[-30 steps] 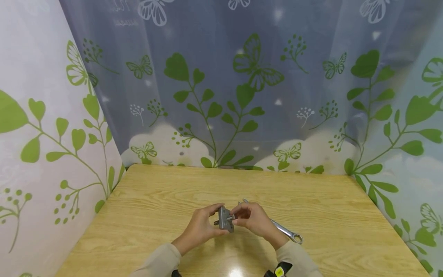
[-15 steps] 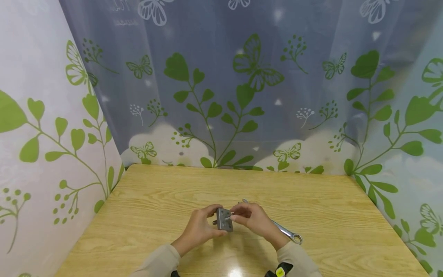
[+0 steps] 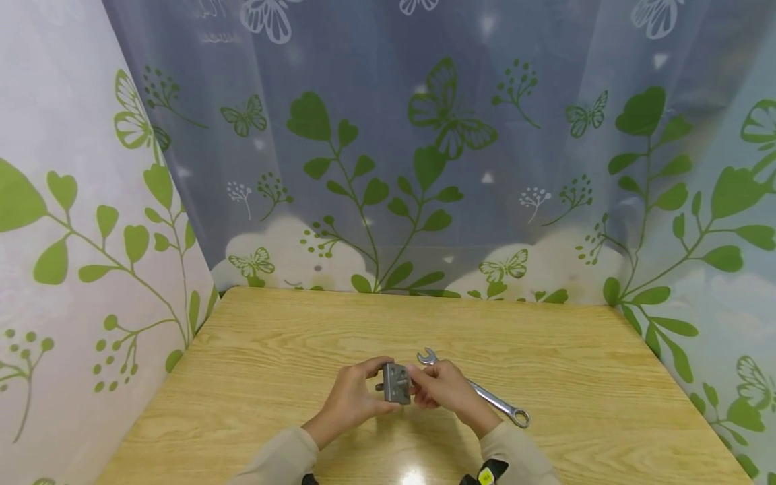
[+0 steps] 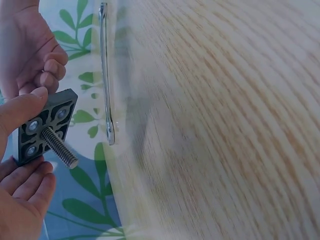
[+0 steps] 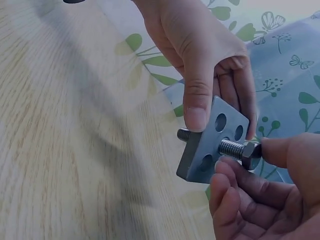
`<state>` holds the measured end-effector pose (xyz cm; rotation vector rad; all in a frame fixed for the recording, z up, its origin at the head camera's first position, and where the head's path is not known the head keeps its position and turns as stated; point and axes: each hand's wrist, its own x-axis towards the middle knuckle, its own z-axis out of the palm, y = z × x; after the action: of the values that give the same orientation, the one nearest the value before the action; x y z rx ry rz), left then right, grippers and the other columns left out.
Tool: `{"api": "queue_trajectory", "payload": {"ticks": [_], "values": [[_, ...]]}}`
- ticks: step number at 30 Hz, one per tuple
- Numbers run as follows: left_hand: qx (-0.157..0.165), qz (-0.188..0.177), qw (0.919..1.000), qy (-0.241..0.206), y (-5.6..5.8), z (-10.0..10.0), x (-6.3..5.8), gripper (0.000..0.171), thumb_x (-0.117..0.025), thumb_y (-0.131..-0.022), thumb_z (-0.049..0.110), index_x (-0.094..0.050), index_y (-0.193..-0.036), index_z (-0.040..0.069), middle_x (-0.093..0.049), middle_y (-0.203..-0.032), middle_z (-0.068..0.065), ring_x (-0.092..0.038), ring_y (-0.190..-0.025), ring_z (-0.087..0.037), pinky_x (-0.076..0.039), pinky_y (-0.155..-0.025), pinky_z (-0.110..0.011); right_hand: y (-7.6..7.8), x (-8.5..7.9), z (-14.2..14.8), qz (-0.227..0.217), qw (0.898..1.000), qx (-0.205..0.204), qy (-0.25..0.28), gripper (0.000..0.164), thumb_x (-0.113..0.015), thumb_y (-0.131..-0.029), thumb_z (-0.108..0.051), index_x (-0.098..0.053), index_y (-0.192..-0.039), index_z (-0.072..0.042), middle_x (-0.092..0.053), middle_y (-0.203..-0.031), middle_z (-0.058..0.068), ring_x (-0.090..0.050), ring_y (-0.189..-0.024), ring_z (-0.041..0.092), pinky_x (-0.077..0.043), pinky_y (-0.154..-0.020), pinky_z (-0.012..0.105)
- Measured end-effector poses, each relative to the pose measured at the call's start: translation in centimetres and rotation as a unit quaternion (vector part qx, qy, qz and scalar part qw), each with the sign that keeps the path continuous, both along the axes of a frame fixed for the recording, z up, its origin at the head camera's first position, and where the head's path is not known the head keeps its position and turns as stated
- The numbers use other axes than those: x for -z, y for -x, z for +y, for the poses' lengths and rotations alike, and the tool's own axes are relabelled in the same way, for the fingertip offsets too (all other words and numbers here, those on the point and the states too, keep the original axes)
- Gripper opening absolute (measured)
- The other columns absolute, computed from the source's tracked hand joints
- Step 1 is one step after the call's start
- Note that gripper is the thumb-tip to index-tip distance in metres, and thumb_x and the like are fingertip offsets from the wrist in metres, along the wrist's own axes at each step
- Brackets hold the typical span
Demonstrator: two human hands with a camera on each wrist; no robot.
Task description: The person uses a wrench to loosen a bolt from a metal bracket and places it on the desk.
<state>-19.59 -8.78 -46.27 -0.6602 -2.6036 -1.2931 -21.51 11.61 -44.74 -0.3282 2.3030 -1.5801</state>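
My left hand (image 3: 351, 397) grips a square grey plate (image 3: 395, 384) by its edges, thumb on one side and fingers on the other. Several round holes show in the plate's face in the right wrist view. A hex bolt (image 5: 232, 149) passes through its middle, and the threaded end (image 4: 61, 150) sticks well out of the ribbed back in the left wrist view. With thumb and curled fingers, my right hand (image 5: 280, 195) pinches the bolt's head, which stands off from the plate with thread showing between. Both hands are held above the table.
A combination wrench (image 3: 494, 402) lies slantwise on the wood-grain table (image 3: 291, 337), partly hidden behind the right hand. Printed curtains (image 3: 388, 202) with leaves and butterflies stand round the back and sides.
The right hand's fingers have turned downward around the bolt head, uncovering the wrench's open end. The left hand keeps the plate in nearly the same place, tilting it slightly.
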Motion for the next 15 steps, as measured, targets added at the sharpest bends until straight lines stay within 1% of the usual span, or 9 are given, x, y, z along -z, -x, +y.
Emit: {"api": "queue_trajectory", "payload": {"ticks": [2, 4, 5, 8, 11, 12, 15], "values": [[0.0, -0.003, 1.0, 0.0, -0.01, 0.06, -0.03, 0.069, -0.09, -0.063, 0.015, -0.061, -0.124, 0.002, -0.068, -0.114, -0.013, -0.065, -0.105, -0.027, -0.055, -0.09, -0.042, -0.02, -0.16, 0.14, 0.003, 1.0, -0.005, -0.01, 0.054, -0.057, -0.095, -0.042, -0.069, -0.084, 0.01, -0.065, -0.066, 0.004, -0.063, -0.06, 0.014, -0.058, -0.059, 0.034], [0.001, -0.003, 1.0, 0.002, -0.01, 0.12, 0.03, 0.069, -0.09, -0.062, 0.014, -0.061, -0.124, 0.002, -0.069, -0.114, -0.012, -0.065, -0.105, -0.027, -0.055, -0.09, -0.042, -0.03, -0.32, 0.31, 0.012, 1.0, -0.014, -0.011, 0.045, -0.062, -0.093, -0.037, -0.069, -0.089, 0.007, -0.066, -0.074, 0.005, -0.064, -0.066, 0.015, -0.06, -0.065, 0.037], [0.002, -0.004, 1.0, 0.001, 0.0, 0.14, 0.07, 0.069, -0.09, -0.062, 0.014, -0.061, -0.124, 0.002, -0.069, -0.114, -0.012, -0.065, -0.105, -0.027, -0.055, -0.09, -0.042, -0.03, -0.42, 0.39, 0.025, 0.999, -0.018, -0.016, 0.039, -0.065, -0.092, -0.034, -0.069, -0.092, 0.005, -0.066, -0.077, 0.005, -0.063, -0.07, 0.015, -0.059, -0.067, 0.037], [0.004, -0.008, 1.0, 0.0, 0.01, 0.18, 0.18, 0.069, -0.09, -0.063, 0.015, -0.06, -0.124, 0.001, -0.068, -0.115, -0.013, -0.065, -0.105, -0.028, -0.055, -0.09, -0.042, -0.09, -0.63, 0.61, 0.091, 0.994, -0.043, -0.033, 0.026, -0.071, -0.088, -0.022, -0.069, -0.101, 0.0, -0.068, -0.091, 0.008, -0.065, -0.08, 0.018, -0.059, -0.073, 0.036], [0.003, -0.011, 0.9999, -0.005, 0.05, 0.18, 0.09, 0.07, -0.09, -0.063, 0.015, -0.06, -0.124, 0.001, -0.067, -0.117, -0.014, -0.065, -0.106, -0.029, -0.054, -0.091, -0.043, -0.11, -0.69, 0.63, 0.158, 0.984, -0.055, -0.052, 0.022, -0.073, -0.085, -0.011, -0.07, -0.105, -0.002, -0.069, -0.098, 0.01, -0.066, -0.087, 0.022, -0.058, -0.075, 0.031], [0.003, -0.01, 0.9999, -0.007, 0.09, 0.17, 0.03, 0.07, -0.09, -0.063, 0.015, -0.06, -0.124, 0.0, -0.067, -0.117, -0.015, -0.065, -0.107, -0.029, -0.054, -0.092, -0.043, -0.13, -0.7, 0.61, 0.172, 0.982, -0.057, -0.055, 0.022, -0.072, -0.085, -0.008, -0.07, -0.106, -0.002, -0.069, -0.1, 0.011, -0.067, -0.088, 0.022, -0.059, -0.075, 0.03], [0.001, -0.007, 0.9999, -0.009, 0.16, 0.17, -0.21, 0.07, -0.09, -0.064, 0.016, -0.06, -0.125, 0.001, -0.067, -0.117, -0.014, -0.065, -0.107, -0.028, -0.054, -0.092, -0.044, -0.17, -0.81, 0.55, 0.191, 0.979, -0.055, -0.054, 0.022, -0.071, -0.084, -0.001, -0.07, -0.105, -0.002, -0.069, -0.101, 0.012, -0.067, -0.09, 0.023, -0.058, -0.076, 0.026]]}}
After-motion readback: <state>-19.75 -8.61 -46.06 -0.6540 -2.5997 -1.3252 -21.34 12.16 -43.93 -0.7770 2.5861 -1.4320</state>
